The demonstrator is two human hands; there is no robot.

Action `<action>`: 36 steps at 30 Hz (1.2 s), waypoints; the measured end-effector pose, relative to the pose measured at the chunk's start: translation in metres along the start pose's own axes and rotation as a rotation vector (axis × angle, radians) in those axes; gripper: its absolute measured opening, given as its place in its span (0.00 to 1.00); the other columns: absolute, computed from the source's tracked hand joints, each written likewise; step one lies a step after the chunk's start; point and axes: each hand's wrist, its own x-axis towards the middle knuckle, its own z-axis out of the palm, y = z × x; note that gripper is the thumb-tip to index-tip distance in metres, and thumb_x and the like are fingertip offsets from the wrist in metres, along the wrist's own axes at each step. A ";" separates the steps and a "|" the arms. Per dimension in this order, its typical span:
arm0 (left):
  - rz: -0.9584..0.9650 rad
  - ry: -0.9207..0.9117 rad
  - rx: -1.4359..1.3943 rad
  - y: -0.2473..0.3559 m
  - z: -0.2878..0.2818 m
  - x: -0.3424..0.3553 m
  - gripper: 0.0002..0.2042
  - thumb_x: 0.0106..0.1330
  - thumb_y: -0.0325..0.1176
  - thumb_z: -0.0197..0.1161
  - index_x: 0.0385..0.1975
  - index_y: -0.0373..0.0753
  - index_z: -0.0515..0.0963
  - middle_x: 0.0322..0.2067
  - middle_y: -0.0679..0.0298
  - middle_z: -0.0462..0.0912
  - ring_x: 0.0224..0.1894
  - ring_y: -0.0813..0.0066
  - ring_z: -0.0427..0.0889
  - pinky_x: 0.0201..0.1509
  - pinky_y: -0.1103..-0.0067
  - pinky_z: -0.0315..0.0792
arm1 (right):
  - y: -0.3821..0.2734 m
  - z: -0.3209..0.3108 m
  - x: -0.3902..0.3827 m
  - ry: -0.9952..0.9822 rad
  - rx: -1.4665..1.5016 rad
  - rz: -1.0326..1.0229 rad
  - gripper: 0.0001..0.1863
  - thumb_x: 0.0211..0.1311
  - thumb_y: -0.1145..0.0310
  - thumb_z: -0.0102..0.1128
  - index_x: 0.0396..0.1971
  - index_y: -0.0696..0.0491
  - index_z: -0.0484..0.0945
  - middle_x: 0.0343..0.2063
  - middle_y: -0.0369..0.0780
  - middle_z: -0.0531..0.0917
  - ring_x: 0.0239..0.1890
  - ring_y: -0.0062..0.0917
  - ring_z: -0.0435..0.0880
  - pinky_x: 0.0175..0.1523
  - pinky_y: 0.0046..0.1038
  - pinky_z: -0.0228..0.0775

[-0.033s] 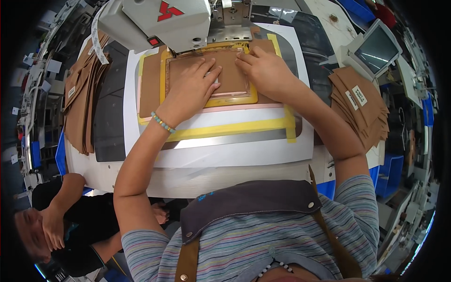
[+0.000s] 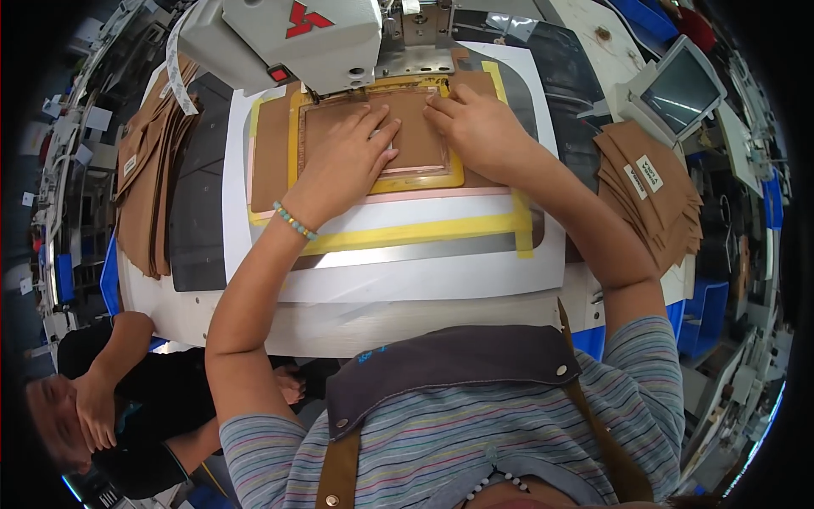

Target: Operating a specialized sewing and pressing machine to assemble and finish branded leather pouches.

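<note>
My left hand (image 2: 352,161) lies flat on a brown fabric piece (image 2: 420,153), its fingers spread and pointing toward the sewing head. Around that area runs a yellow-edged clear frame (image 2: 415,181), resting on the fabric. My right hand (image 2: 483,131) rests over the frame's right side near its far corner. Its fingers are bent, with the tips down on the fabric and nothing visible held in them. Just beyond my hands stands a light grey sewing machine head (image 2: 305,42). Its needle area is partly hidden behind the housing.
Brown fabric pieces are stacked at the left (image 2: 157,187) and fanned in a pile (image 2: 649,182) at the right. White sheeting (image 2: 398,284) with yellow tape (image 2: 415,236) lies under the work. A small screen (image 2: 682,89) stands far right. Another person (image 2: 144,399) sits at the lower left.
</note>
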 end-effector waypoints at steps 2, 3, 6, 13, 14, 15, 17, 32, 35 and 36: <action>-0.006 0.004 -0.013 -0.001 0.000 -0.001 0.20 0.78 0.37 0.58 0.64 0.35 0.76 0.68 0.50 0.72 0.72 0.49 0.68 0.75 0.62 0.65 | -0.004 -0.001 0.005 -0.015 0.000 -0.004 0.22 0.60 0.70 0.62 0.56 0.56 0.83 0.58 0.36 0.84 0.55 0.32 0.81 0.56 0.29 0.80; -0.003 0.006 -0.005 -0.002 0.000 -0.001 0.20 0.78 0.37 0.57 0.64 0.35 0.76 0.68 0.50 0.72 0.72 0.49 0.68 0.75 0.62 0.65 | -0.005 -0.001 0.007 -0.019 -0.002 -0.007 0.22 0.59 0.70 0.62 0.55 0.56 0.83 0.58 0.37 0.84 0.55 0.31 0.81 0.56 0.29 0.80; 0.000 0.008 0.002 -0.004 0.000 -0.003 0.20 0.78 0.37 0.57 0.64 0.34 0.76 0.68 0.49 0.72 0.72 0.48 0.69 0.75 0.62 0.65 | -0.011 -0.001 0.013 -0.025 0.003 -0.017 0.22 0.59 0.70 0.63 0.54 0.56 0.84 0.58 0.37 0.84 0.56 0.31 0.80 0.56 0.29 0.80; -0.004 0.022 0.000 -0.008 -0.001 -0.007 0.20 0.78 0.36 0.57 0.64 0.33 0.76 0.68 0.50 0.73 0.71 0.49 0.69 0.75 0.63 0.65 | -0.021 0.006 0.027 -0.001 -0.004 -0.037 0.20 0.58 0.71 0.64 0.52 0.57 0.84 0.57 0.37 0.85 0.55 0.31 0.80 0.55 0.27 0.80; -0.002 0.026 0.008 -0.009 -0.002 -0.009 0.20 0.78 0.36 0.57 0.64 0.33 0.76 0.68 0.50 0.73 0.71 0.50 0.69 0.75 0.63 0.65 | -0.023 0.007 0.029 0.006 -0.004 -0.045 0.20 0.59 0.70 0.64 0.52 0.57 0.84 0.56 0.37 0.85 0.55 0.31 0.80 0.55 0.28 0.80; -0.008 0.028 -0.002 -0.010 -0.001 -0.010 0.20 0.78 0.36 0.57 0.64 0.33 0.75 0.68 0.50 0.73 0.71 0.50 0.70 0.74 0.63 0.66 | -0.024 0.009 0.031 0.007 -0.009 -0.053 0.19 0.60 0.69 0.64 0.51 0.57 0.85 0.56 0.37 0.85 0.55 0.31 0.80 0.55 0.28 0.80; -0.017 0.039 -0.028 -0.012 -0.001 -0.011 0.20 0.78 0.35 0.57 0.64 0.32 0.75 0.68 0.50 0.73 0.70 0.51 0.70 0.74 0.64 0.66 | -0.027 0.012 0.035 0.006 -0.010 -0.060 0.18 0.61 0.68 0.64 0.51 0.56 0.85 0.56 0.37 0.85 0.55 0.31 0.79 0.54 0.28 0.80; -0.084 0.065 -0.077 -0.031 -0.004 -0.025 0.20 0.74 0.26 0.56 0.65 0.33 0.75 0.66 0.53 0.75 0.67 0.51 0.74 0.70 0.66 0.70 | -0.045 0.007 0.047 0.017 0.118 -0.071 0.19 0.72 0.61 0.60 0.56 0.55 0.83 0.59 0.37 0.83 0.58 0.32 0.79 0.60 0.32 0.77; -0.073 0.074 -0.046 -0.035 -0.014 -0.033 0.20 0.74 0.26 0.57 0.65 0.35 0.75 0.65 0.54 0.76 0.67 0.51 0.74 0.70 0.65 0.70 | -0.036 -0.006 0.031 0.039 0.200 -0.042 0.19 0.73 0.62 0.59 0.57 0.55 0.82 0.60 0.37 0.82 0.58 0.32 0.79 0.61 0.32 0.77; -0.064 0.107 -0.045 -0.037 -0.018 -0.038 0.20 0.73 0.25 0.57 0.65 0.36 0.75 0.65 0.55 0.77 0.67 0.52 0.74 0.70 0.65 0.71 | -0.032 -0.011 0.024 0.073 0.208 -0.037 0.18 0.73 0.62 0.59 0.56 0.55 0.83 0.60 0.38 0.83 0.57 0.32 0.80 0.60 0.32 0.77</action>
